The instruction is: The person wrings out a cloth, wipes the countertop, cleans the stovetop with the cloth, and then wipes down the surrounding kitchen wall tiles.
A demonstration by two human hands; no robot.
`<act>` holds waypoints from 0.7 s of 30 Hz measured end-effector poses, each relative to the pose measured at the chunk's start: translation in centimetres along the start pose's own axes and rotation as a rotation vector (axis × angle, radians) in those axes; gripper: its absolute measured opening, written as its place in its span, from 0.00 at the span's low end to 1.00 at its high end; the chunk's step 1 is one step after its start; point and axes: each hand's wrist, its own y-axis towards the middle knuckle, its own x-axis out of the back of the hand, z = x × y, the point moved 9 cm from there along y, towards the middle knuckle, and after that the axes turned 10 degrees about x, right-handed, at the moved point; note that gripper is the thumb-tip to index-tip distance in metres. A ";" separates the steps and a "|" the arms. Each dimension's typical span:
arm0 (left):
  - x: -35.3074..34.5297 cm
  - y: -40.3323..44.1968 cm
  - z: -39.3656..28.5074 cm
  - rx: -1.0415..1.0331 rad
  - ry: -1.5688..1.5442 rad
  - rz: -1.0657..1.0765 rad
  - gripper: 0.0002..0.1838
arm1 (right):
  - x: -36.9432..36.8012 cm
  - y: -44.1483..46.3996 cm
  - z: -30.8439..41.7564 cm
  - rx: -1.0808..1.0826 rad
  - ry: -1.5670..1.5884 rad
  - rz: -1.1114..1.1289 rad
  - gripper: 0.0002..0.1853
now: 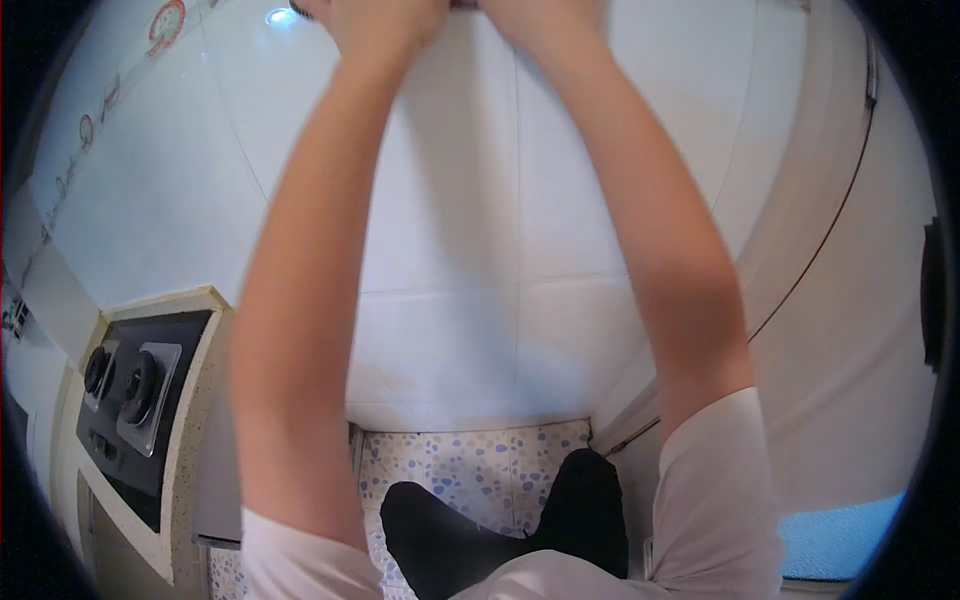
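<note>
Both my arms reach up in front of a white tiled wall (460,200). At the top edge of the view is my left hand (385,22), cut off so that its fingers hardly show. Level with it on the right, my right hand (545,22) is cut off by the same edge, its fingers out of sight. A thin strip of something dark (463,4) shows between the two hands at the very top; I cannot make out what it is, or whether either hand holds it.
A gas stove (140,400) with black burners is set in a speckled counter (185,470) at the left. To the right runs a pale door or panel (850,330). My black-clad legs (590,510) stand over the blue-spotted floor (460,465). Something blue (840,540) is low at right.
</note>
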 end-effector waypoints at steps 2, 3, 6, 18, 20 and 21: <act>1.4 -6.8 1.0 -0.202 -0.171 -0.028 0.48 | 1.0 -6.1 0.5 -0.010 0.098 0.047 0.43; 1.0 -10.9 2.3 -0.158 -0.201 0.020 0.48 | 1.8 -10.3 0.8 -0.019 0.201 0.056 0.43; -0.1 -25.8 6.0 -0.054 -0.109 0.311 0.51 | 3.5 -25.2 2.7 -0.066 0.240 0.157 0.48; -1.1 -37.5 3.4 -0.066 -0.160 0.472 0.51 | 5.8 -35.1 -0.7 -0.141 0.232 0.322 0.49; -0.5 -29.3 -2.3 -0.181 -0.236 0.338 0.48 | 4.8 -28.3 -4.6 -0.105 0.178 0.209 0.48; -0.3 -25.5 -5.2 -0.237 -0.262 0.242 0.46 | 4.1 -24.5 -7.0 -0.083 0.137 0.153 0.47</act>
